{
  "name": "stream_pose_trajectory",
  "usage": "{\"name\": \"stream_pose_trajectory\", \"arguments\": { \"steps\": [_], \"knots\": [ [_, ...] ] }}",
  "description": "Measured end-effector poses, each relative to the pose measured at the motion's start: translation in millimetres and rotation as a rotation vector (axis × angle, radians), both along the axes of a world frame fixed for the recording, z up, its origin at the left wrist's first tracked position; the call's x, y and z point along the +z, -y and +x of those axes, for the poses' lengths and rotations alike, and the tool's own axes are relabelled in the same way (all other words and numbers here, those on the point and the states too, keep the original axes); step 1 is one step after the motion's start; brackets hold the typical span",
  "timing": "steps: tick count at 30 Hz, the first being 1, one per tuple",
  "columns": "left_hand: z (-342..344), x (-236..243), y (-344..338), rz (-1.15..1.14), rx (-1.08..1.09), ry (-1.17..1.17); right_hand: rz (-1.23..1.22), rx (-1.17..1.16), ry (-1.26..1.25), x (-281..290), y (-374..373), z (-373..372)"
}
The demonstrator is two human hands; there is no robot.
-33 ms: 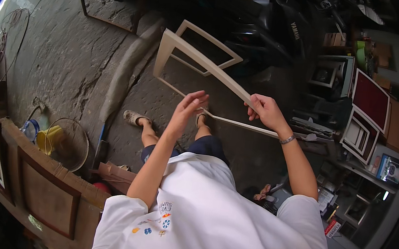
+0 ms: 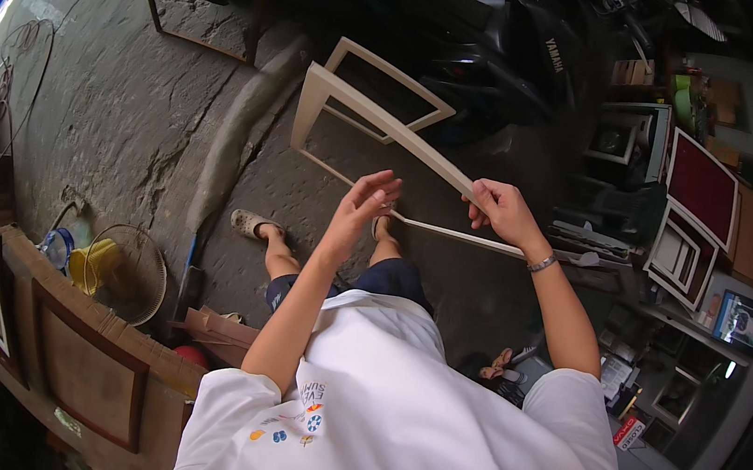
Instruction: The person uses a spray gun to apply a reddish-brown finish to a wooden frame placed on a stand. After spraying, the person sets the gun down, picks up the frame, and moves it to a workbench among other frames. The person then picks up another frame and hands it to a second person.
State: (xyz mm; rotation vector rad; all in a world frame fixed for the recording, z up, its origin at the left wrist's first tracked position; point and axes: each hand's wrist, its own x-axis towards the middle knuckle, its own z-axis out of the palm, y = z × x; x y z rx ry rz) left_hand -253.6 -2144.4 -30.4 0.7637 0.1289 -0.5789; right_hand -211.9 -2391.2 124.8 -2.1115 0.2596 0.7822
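Observation:
My right hand (image 2: 497, 210) grips the near end of a cream picture frame's (image 2: 390, 128) upper rail, thumb on top. The frame is tilted, its far corner pointing away to the left. My left hand (image 2: 364, 210) is raised beside the frame's lower side, fingers loosely bent and apart, with nothing visible in them. A thin pale strip (image 2: 461, 236) runs below my right hand; whether it belongs to the same frame I cannot tell. Just beyond, a second cream frame (image 2: 400, 70) is partly covered by the first.
A dark motorbike (image 2: 510, 64) is parked ahead. Picture frames (image 2: 702, 186) are stacked at the right. At the left, a wire fan guard (image 2: 155, 278) and yellow object (image 2: 100, 262) stand near a cardboard-edged bench (image 2: 17, 257) with brown frames. A raised concrete ridge (image 2: 233, 142) crosses the floor.
The held frame's far corner has dipped slightly. My left hand has shifted a little to the right, its fingers somewhat more spread. My right hand keeps its grip.

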Motion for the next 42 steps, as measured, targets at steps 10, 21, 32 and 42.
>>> {"name": "stream_pose_trajectory", "arguments": {
  "steps": [10,21,32,42],
  "knots": [
    [20,-35,249,-0.063,0.065,-0.102,0.001,0.237,0.036,-97,235,39],
    [40,-114,409,0.016,0.028,-0.212,-0.015,0.484,-0.009,-183,394,106],
    [34,-196,347,0.743,0.711,-0.263,-0.009,0.537,-0.128,-230,446,173],
    [85,-233,347,0.666,0.438,-0.03,-0.01,0.463,-0.172,-274,474,180]
  ]
}}
